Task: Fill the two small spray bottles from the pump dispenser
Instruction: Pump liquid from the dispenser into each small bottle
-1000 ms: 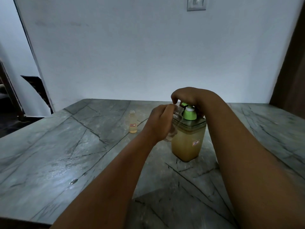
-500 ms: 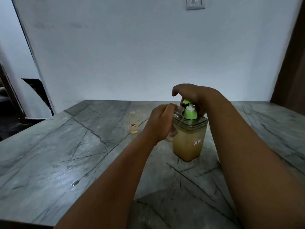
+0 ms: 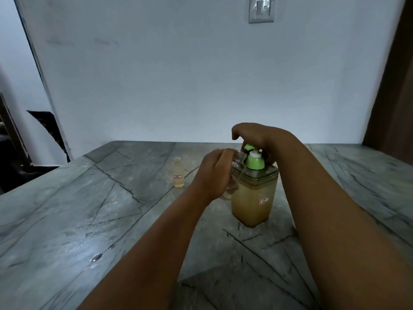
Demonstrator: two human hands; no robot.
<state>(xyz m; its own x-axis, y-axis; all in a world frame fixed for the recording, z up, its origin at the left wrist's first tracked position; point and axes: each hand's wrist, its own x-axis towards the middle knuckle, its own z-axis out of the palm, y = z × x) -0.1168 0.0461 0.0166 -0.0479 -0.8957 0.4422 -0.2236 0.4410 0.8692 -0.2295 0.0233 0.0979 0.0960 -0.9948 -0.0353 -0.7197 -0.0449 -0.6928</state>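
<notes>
- Your left hand (image 3: 213,173) is curling its fingers round a small clear spray bottle (image 3: 237,163), holding it tilted with its open neck up beside the green nozzle.
- Your right hand (image 3: 259,137) is arching over the pump head (image 3: 253,161) of the pump dispenser (image 3: 253,198); its fingers are bending down over the top, though you cannot tell how firmly they are pressing.
- The held bottle is touching the dispenser's upper left shoulder, and looks nearly empty.
- The dispenser is standing upright on the grey marble table (image 3: 89,220), filled most of the way with amber liquid and wearing a small white label.
- A second small bottle (image 3: 178,172), uncapped and holding pale amber liquid, is standing upright to the left, apart from your hands.
- A light switch (image 3: 261,8) is sitting on the white wall behind.
</notes>
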